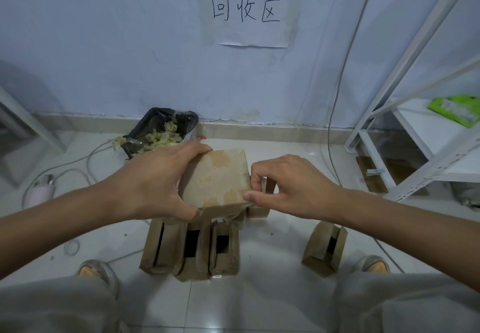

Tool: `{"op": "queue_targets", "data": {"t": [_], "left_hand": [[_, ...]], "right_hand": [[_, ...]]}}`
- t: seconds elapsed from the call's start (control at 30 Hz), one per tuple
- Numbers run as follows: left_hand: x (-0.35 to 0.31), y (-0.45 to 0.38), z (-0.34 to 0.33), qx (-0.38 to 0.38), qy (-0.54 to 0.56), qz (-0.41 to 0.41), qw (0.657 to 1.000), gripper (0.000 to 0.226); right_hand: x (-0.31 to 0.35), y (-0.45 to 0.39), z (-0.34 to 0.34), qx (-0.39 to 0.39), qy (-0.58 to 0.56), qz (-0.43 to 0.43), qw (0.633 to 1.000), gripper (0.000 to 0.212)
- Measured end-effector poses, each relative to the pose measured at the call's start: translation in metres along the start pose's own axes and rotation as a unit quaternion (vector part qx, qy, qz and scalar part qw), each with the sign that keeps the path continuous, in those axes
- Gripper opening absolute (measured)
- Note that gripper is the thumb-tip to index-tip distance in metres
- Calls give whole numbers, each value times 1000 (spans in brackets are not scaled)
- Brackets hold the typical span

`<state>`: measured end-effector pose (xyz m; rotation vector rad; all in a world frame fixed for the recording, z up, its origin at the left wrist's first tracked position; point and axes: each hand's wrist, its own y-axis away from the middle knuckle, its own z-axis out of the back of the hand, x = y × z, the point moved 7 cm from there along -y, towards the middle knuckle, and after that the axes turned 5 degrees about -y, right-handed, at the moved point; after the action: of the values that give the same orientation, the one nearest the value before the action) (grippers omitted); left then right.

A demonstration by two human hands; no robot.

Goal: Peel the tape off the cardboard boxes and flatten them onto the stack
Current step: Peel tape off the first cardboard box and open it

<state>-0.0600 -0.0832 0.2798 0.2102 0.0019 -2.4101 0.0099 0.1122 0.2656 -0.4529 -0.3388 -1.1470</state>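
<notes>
Grey trouser legs (52, 304) fill the near corners of the frame and are cut off at its lower edge; only the toe of each shoe (91, 271) shows beyond them on the tiled floor (272, 293). Left hand (155, 179) grips the left side of the held cardboard box (217, 176), thumb curled round the near left corner and fingers wrapped over the far edge. Right hand (291, 187) pinches at the box's near right corner between thumb and curled fingers; whether tape is caught in that pinch cannot be made out. The held box sits above the floor at scene centre, its top face glossy and blotched. Directly below and nearer, a row of three open boxes (191, 249) stands touching one another, their far ends hidden by the held box. One separate box (324, 249) stands well apart to the right. Another small box (258, 212) is mostly concealed behind the right hand. Far left, a dark bag (166, 130) holds crumpled pale material. A paper sign (246, 10) is fixed to the far wall. White shelving (415, 125) at right is cut off by the frame edge.
</notes>
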Motion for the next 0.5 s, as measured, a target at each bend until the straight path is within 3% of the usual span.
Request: {"op": "queue_targets", "data": {"t": [0.13, 0.27, 0.4, 0.5], "left_hand": [[-1, 1, -1, -11, -6, 10, 1000, 110], [-1, 2, 1, -29, -13, 32, 999, 114], [-20, 5, 7, -52, -48, 26, 997, 114], [-37, 10, 4, -62, -91, -6, 994, 115]], "right_hand": [[-4, 1, -1, -13, -16, -37, 999, 30], [-13, 3, -7, -40, -101, -135, 985, 26], [-17, 10, -19, 4, -251, -254, 934, 73], [-5, 14, -27, 0, -406, -306, 861, 69]]}}
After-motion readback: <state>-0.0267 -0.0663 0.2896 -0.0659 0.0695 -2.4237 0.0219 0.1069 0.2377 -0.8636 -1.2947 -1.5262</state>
